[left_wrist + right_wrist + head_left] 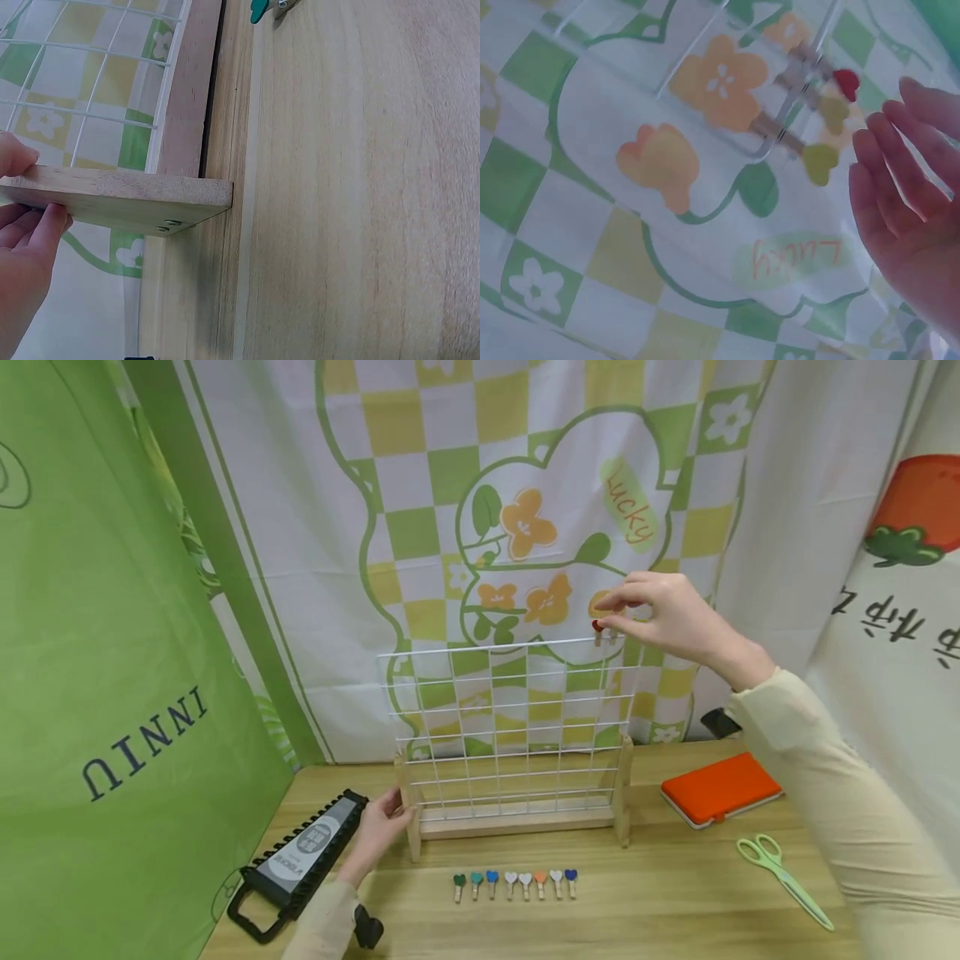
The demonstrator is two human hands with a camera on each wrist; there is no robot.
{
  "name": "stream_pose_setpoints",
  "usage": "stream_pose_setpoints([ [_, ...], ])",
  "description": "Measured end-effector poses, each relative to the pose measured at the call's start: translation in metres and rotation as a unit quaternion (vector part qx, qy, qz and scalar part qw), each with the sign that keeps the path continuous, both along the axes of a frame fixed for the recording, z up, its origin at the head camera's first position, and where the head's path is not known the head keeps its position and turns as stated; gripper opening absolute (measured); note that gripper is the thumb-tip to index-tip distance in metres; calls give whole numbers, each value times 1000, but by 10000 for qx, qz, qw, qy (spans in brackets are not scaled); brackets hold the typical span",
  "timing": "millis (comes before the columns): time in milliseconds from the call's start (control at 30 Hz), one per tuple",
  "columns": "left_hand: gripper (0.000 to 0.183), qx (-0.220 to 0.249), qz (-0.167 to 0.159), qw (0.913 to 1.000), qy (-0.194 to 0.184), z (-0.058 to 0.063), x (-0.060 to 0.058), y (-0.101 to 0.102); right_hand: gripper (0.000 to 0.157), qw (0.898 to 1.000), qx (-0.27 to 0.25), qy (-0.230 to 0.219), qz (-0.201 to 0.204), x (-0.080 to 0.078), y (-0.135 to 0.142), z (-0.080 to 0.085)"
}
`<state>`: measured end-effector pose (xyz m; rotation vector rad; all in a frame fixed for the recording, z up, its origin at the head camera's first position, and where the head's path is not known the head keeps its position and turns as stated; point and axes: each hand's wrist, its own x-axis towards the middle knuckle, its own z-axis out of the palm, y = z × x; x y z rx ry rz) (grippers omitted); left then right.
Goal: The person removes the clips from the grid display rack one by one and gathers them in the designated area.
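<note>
A white wire grid (510,727) stands upright in a wooden stand (517,827). My left hand (380,827) grips the stand's left upright, thumb on one face and fingers on the other in the left wrist view. Up at the grid's top right corner, my right hand (663,614) is beside a small clothespin with a red heart (847,84). Its fingers are spread a little apart from that heart in the right wrist view. Two more heart clothespins, a yellow one (833,112) and a yellow-green one (821,163), are clipped along the same wire.
Several heart clothespins, including an orange one (540,882), lie in a row before the stand. A black-handled rack-like item (307,852) lies left. To the right are an orange notebook (720,789) and green scissors (783,877). A patterned curtain (420,527) hangs behind.
</note>
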<state>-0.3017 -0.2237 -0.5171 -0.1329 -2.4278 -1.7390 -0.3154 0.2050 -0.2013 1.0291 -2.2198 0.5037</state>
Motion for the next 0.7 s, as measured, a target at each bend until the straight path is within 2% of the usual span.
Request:
stream_pose_setpoints([
  [167, 56, -17, -3, 10000, 48, 2, 1, 0, 13, 9963, 532, -597, -305, -15, 3, 8],
  [333, 56, 23, -34, 10000, 27, 2, 1, 1, 9, 9919, 705, -954, -450, -24, 4, 6],
  [467, 57, -16, -10, 10000, -49, 0, -1, 0, 8, 9915, 704, -977, -485, -27, 4, 5],
  [700, 58, 15, 9, 9999, -170, -2, -2, 0, 7, 9951, 657, -668, -308, -25, -1, 3],
])
